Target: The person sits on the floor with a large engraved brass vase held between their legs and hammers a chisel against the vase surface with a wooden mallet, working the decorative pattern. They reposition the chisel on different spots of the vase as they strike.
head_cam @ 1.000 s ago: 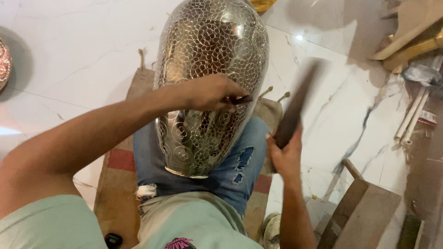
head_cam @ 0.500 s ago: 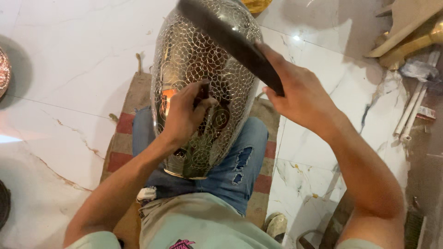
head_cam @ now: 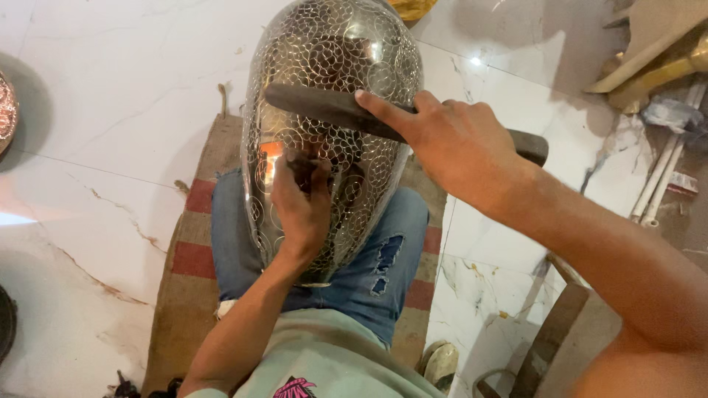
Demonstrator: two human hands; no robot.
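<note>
Currently:
vessel: large patterned metal vessel point(head_cam: 332, 96) is lying across the jeans-clad lap, over the striped mat point(head_cam: 193, 243).
left hand point(head_cam: 301, 210): fingers are pinching a small punch point(head_cam: 301, 166) against the vessel wall.
right hand point(head_cam: 461, 144): fingers are wrapping a dark striker bar point(head_cam: 324, 107), hovering just above the punch.
step: looks mid-chasing, strike pending.
next: needs a square hit on the punch head.

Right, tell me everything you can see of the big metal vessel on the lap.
The metal vessel is large, egg-shaped and silvery, its shiny surface covered all over in engraved circles and mesh-like lines. It lies lengthwise on the person's jeans-clad legs, open rim toward the body, rounded end pointing away. The left hand presses a small punch against its middle. The right hand holds a dark bar across its upper part.
</note>
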